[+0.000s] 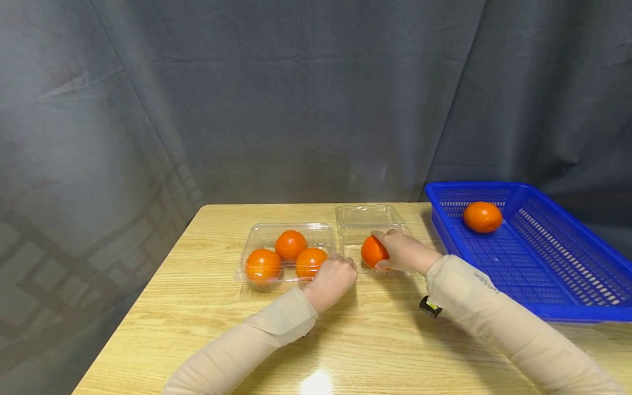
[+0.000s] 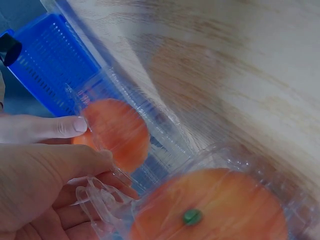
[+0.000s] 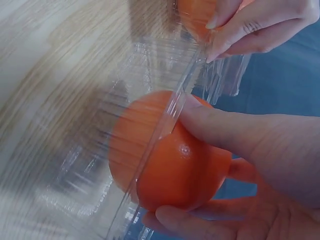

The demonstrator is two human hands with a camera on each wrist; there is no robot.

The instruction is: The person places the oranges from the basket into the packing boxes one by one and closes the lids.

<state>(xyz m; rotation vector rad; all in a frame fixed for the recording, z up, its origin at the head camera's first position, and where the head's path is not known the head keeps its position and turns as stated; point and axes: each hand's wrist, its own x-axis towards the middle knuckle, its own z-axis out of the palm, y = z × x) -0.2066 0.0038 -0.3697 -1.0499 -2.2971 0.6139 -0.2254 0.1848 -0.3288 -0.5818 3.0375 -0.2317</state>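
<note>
My right hand [image 1: 400,251] grips an orange [image 1: 374,252], fingers and thumb spread around it. In the right wrist view that orange [image 3: 175,155] is partly inside the open clear plastic clamshell box [image 3: 142,65], crossing its rim. My left hand [image 1: 332,281] pinches the near left edge of this open clamshell box [image 1: 353,233], as the left wrist view shows with thumb and fingertips [image 2: 102,159] at the rim. Left of it stands a closed clear clamshell box [image 1: 253,237] with three oranges [image 1: 291,244] inside; my left hand overlaps its right corner in the head view.
A blue plastic basket [image 1: 535,310] stands on the right side of the wooden table [image 1: 197,307], with one orange [image 1: 483,217] at its far left corner. A dark grey curtain [image 1: 296,109] hangs behind the table.
</note>
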